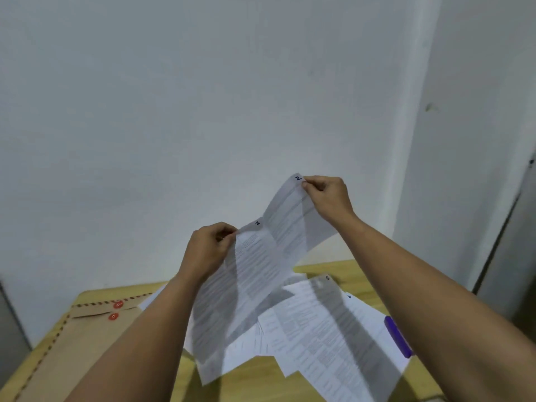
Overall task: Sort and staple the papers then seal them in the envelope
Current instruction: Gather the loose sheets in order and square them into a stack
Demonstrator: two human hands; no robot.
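Single head view, facing forward-down, close over table (pixel 319 269).

A plain white wall (pixel 203 97) fills the far side, with a corner on the right (softly lit); a light wooden table (pixel 255 378) stands near.

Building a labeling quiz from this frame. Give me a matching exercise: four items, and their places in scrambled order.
Items:
1. sheet marked 2 at the raised corner
2. brown string-tie envelope
3. purple stapler
4. sheet marked 5

Places:
A. lying on the wooden table among the loose papers, to the right
B. flat at the table's left side
C. pinched at its top corner by the right hand, up in the air
D. on the papers by the right forearm

Pairs: 1-C, 2-B, 3-D, 4-A
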